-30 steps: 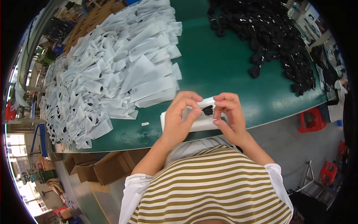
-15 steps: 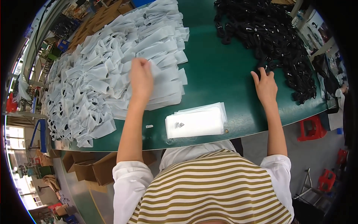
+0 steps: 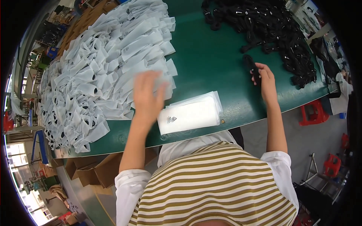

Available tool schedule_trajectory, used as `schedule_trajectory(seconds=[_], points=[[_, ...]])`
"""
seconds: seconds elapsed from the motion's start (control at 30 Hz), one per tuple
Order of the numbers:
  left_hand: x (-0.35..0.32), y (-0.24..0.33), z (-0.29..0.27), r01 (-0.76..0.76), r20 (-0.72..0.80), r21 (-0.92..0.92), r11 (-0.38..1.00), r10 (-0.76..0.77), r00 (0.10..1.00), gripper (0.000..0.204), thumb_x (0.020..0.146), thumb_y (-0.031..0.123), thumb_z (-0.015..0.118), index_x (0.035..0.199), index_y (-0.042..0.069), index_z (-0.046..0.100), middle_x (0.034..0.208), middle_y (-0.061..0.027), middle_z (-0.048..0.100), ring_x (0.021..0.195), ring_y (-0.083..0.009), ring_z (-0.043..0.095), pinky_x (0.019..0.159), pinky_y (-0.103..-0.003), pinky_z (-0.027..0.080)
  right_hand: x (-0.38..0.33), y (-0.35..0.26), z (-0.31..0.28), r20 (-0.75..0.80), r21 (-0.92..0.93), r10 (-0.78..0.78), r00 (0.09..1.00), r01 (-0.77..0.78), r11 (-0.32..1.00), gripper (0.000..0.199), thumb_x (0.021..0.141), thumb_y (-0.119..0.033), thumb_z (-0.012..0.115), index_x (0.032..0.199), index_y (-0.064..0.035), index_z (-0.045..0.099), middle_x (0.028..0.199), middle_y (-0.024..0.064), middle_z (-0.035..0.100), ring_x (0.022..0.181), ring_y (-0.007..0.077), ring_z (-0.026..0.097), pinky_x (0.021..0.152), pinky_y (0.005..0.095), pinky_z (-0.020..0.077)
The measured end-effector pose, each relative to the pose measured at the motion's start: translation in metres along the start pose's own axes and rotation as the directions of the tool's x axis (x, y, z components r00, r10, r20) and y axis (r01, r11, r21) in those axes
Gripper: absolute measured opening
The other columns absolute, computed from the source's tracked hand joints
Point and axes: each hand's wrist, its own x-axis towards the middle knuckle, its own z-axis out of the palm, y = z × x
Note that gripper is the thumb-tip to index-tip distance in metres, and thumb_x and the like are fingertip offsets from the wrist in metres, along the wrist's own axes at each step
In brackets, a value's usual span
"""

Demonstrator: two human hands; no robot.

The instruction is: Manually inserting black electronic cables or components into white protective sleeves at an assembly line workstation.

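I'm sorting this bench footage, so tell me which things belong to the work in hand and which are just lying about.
In use:
- small black strap-like item, in the right hand
- stack of flat white plastic pouches, beside the blurred left hand
- heap of black items
- pile of white pouches

Lying about:
- brown cardboard boxes
- red plastic stools

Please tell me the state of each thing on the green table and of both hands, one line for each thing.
left hand: open, blurred, above the table beside the flat pouches.
right hand: closed around a black part.
black part: held, lifted from the table edge of the black pile.
stack of empty pouches: flat, neat, near the table edge.
filled pouches: heaped loosely.
black pile: tangled heap.
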Motion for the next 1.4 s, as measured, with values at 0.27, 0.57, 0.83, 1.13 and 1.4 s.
schedule_trajectory(seconds=[0.27, 0.57, 0.83, 1.13, 1.4], points=[[-0.047, 0.083, 0.046, 0.03, 0.334, -0.293, 0.956, 0.073, 0.94, 0.021, 0.077, 0.008, 0.076, 0.093, 0.003, 0.064, 0.093, -0.0125, 0.06, 0.089, -0.0304, 0.059, 0.079, -0.039, 0.049, -0.091, -0.023, 0.031, 0.259, 0.02, -0.283, 0.923, 0.288, 0.957, 0.028, 0.095, -0.01, 0.059, 0.122, -0.0016, 0.062, 0.095, 0.0047, 0.064, 0.076, 0.011, 0.057, 0.066, 0.0235, 0.0453], [-0.058, 0.078, 0.054, 0.307, 0.356, -0.393, 0.867, -0.164, 0.92, 0.01, 0.085, 0.0, 0.067, 0.091, 0.001, 0.059, 0.084, -0.0099, 0.059, 0.074, -0.0227, 0.059, 0.068, -0.031, 0.049, -0.132, -0.039, 0.021, 0.446, -0.17, -0.51, 0.736, 0.629, 0.759, 0.031, 0.088, -0.002, 0.065, 0.119, -0.0014, 0.066, 0.094, 0.0115, 0.061, 0.077, 0.0218, 0.058, 0.065, 0.0297, 0.0461], [-0.058, 0.08, 0.052, 0.34, 0.354, -0.499, 0.797, -0.17, 0.92, 0.011, 0.085, -0.004, 0.066, 0.092, 0.001, 0.058, 0.089, -0.0084, 0.06, 0.075, -0.0194, 0.057, 0.067, -0.028, 0.048, -0.134, -0.037, 0.027, 0.616, -0.149, -0.488, 0.618, 0.7, 0.699, 0.029, 0.089, -0.005, 0.067, 0.117, -0.0024, 0.066, 0.088, 0.0084, 0.059, 0.076, 0.0194, 0.058, 0.064, 0.0308, 0.0479], [-0.041, 0.09, 0.036, 0.017, 0.217, -0.453, 0.891, 0.091, 0.972, 0.014, 0.081, -0.004, 0.067, 0.088, 0.004, 0.058, 0.102, -0.0108, 0.062, 0.095, -0.0272, 0.056, 0.083, -0.037, 0.046, -0.139, -0.034, 0.051, 0.614, 0.087, 0.095, 0.784, -0.186, 0.979, 0.018, 0.093, -0.008, 0.066, 0.11, -0.0026, 0.061, 0.092, 0.0026, 0.057, 0.078, 0.0097, 0.056, 0.065, 0.0277, 0.0498], [-0.024, 0.082, 0.02, 0.314, 0.227, -0.761, 0.568, -0.221, 0.948, 0.008, 0.091, 0.004, 0.063, 0.094, 0.003, 0.056, 0.11, -0.0107, 0.06, 0.104, -0.0229, 0.055, 0.09, -0.036, 0.046, -0.135, -0.056, 0.091, 0.178, 0.537, -0.526, 0.832, 0.366, 0.76, 0.03, 0.089, -0.006, 0.068, 0.119, -0.0051, 0.062, 0.112, 0.0067, 0.052, 0.087, 0.0128, 0.056, 0.072, 0.0267, 0.0488]])
